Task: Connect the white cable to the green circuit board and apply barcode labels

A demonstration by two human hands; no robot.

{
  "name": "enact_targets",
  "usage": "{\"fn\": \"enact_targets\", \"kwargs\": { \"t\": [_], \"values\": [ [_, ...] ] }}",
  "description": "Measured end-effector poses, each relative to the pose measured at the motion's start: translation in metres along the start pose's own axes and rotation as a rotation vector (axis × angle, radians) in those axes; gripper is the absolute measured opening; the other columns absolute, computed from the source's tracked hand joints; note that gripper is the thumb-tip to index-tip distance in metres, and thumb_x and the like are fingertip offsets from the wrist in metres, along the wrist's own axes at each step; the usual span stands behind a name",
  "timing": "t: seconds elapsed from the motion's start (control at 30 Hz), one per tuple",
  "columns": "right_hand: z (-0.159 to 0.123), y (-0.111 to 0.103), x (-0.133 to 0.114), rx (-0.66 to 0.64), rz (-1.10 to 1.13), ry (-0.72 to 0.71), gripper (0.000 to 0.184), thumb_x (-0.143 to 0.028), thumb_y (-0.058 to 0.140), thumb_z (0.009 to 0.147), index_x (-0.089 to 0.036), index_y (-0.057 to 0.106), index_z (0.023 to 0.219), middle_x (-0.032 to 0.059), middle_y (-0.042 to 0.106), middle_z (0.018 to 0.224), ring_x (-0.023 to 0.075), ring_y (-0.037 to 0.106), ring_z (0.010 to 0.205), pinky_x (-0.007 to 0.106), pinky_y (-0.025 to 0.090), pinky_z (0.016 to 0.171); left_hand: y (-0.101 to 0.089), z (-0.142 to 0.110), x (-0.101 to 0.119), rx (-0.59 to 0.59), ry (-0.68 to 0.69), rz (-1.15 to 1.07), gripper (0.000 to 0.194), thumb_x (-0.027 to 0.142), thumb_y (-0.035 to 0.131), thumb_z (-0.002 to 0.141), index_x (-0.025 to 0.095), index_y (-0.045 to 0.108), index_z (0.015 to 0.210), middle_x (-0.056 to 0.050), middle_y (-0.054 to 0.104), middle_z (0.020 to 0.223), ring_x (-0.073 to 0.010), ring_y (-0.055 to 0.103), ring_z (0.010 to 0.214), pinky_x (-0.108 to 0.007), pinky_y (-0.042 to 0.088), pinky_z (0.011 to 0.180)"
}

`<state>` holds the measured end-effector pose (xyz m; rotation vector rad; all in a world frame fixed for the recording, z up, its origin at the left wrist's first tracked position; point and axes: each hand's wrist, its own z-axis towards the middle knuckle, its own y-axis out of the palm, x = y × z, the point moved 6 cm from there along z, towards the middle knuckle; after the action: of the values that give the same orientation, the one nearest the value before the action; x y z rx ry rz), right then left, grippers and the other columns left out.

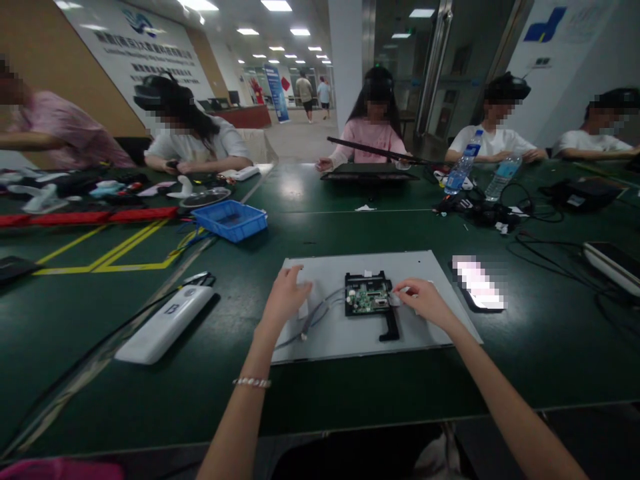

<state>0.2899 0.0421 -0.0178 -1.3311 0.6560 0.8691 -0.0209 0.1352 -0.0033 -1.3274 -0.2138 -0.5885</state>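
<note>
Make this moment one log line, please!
left hand: open, at left side of gray panel; right hand: at right edge of circuit board; gray cables: left of board

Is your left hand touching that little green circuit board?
Apart. The head view shows bare pale panel between the left hand and the circuit board.

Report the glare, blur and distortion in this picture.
Head view: ceiling lights burn out to white; head view: pale glare on the green table; head view: fine detail on the circuit board looks soft; head view: wall sign slants, perhaps wide-angle distortion.
</note>
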Motion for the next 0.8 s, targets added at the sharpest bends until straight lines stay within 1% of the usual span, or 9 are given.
{"fn": "enact_targets", "kwargs": {
  "t": [0.03,0.1,0.2,0.3,0.37,0.47,0.63,0.7,0.8],
  "values": [
    [-0.001,0.001,-0.007,-0.002,-0.015,-0.029,0.018,-0.026,0.052,0.079,-0.020,0.068,0.086,0.0036,0.067,0.091,0.0144,0.059,0.071,0.028,0.047,0.068,0.005,-0.001,-0.011,-0.067,-0.011,-0.025,0.051,0.035,0.056,0.075,0.017,0.051,0.122,-0.008,0.051,0.107,-0.0153,0.057,0.075,-0.034,0.047,0.083],
    [-0.004,0.004,-0.018,-0.003,-0.039,-0.070,0.018,-0.025,0.052,0.080,-0.021,0.068,0.087,0.0033,0.066,0.092,0.0144,0.059,0.073,0.028,0.047,0.070,0.011,-0.004,-0.024,-0.128,-0.011,-0.075,0.052,0.036,0.057,0.073,0.018,0.052,0.122,-0.006,0.052,0.106,-0.0143,0.056,0.074,-0.032,0.047,0.082],
    [-0.008,0.010,-0.030,-0.010,-0.053,-0.100,0.017,-0.024,0.051,0.081,-0.022,0.067,0.087,0.0030,0.066,0.091,0.0145,0.059,0.074,0.028,0.046,0.069,0.013,-0.005,-0.027,-0.153,0.001,-0.117,0.043,0.031,0.055,0.071,0.021,0.059,0.113,-0.004,0.058,0.100,-0.0148,0.057,0.071,-0.031,0.047,0.079],
    [-0.011,0.013,-0.035,-0.025,-0.061,-0.106,0.017,-0.023,0.051,0.082,-0.022,0.067,0.086,0.0028,0.066,0.091,0.0143,0.059,0.074,0.027,0.046,0.068,0.010,-0.003,-0.024,-0.139,-0.047,-0.151,0.026,0.029,0.055,0.070,0.022,0.068,0.092,-0.003,0.066,0.085,-0.0179,0.060,0.074,-0.030,0.046,0.076],
    [-0.013,0.014,-0.037,-0.030,-0.076,-0.105,0.017,-0.023,0.051,0.083,-0.022,0.067,0.087,0.0027,0.065,0.090,0.0141,0.059,0.073,0.027,0.046,0.068,0.006,-0.003,-0.023,-0.119,-0.078,-0.170,0.019,0.029,0.055,0.070,0.021,0.069,0.081,-0.002,0.067,0.078,-0.0190,0.062,0.075,-0.030,0.046,0.075],
    [-0.015,0.012,-0.038,-0.002,-0.092,-0.118,0.017,-0.024,0.050,0.084,-0.022,0.066,0.089,0.0028,0.065,0.091,0.0147,0.059,0.075,0.028,0.046,0.068,-0.006,-0.007,-0.021,-0.077,-0.117,-0.253,0.020,0.033,0.057,0.071,0.019,0.068,0.080,-0.003,0.068,0.077,-0.0183,0.062,0.074,-0.028,0.047,0.070],
    [-0.018,0.018,-0.050,0.051,-0.079,-0.183,0.019,-0.023,0.047,0.086,-0.023,0.064,0.095,0.0038,0.064,0.098,0.0169,0.059,0.085,0.029,0.048,0.070,-0.027,-0.021,-0.011,0.022,-0.214,-0.571,0.026,0.039,0.062,0.069,0.017,0.068,0.080,-0.003,0.066,0.072,-0.0140,0.058,0.064,-0.023,0.043,0.055],
    [-0.019,0.026,-0.061,0.058,-0.081,-0.231,0.023,-0.021,0.045,0.087,-0.024,0.062,0.102,0.0046,0.062,0.104,0.0182,0.059,0.094,0.032,0.049,0.079,-0.027,-0.027,-0.005,0.023,-0.225,-0.602,0.025,0.038,0.063,0.068,0.016,0.068,0.079,-0.003,0.066,0.072,-0.0132,0.058,0.063,-0.023,0.043,0.053],
    [-0.024,0.045,-0.080,0.025,-0.136,-0.316,0.031,-0.021,0.045,0.088,-0.025,0.057,0.116,0.0068,0.058,0.117,0.0211,0.055,0.107,0.039,0.044,0.093,-0.015,-0.038,-0.002,0.007,-0.265,-0.552,0.025,0.038,0.062,0.068,0.016,0.067,0.078,-0.003,0.066,0.068,-0.0137,0.058,0.060,-0.023,0.042,0.051]
  ]
}}
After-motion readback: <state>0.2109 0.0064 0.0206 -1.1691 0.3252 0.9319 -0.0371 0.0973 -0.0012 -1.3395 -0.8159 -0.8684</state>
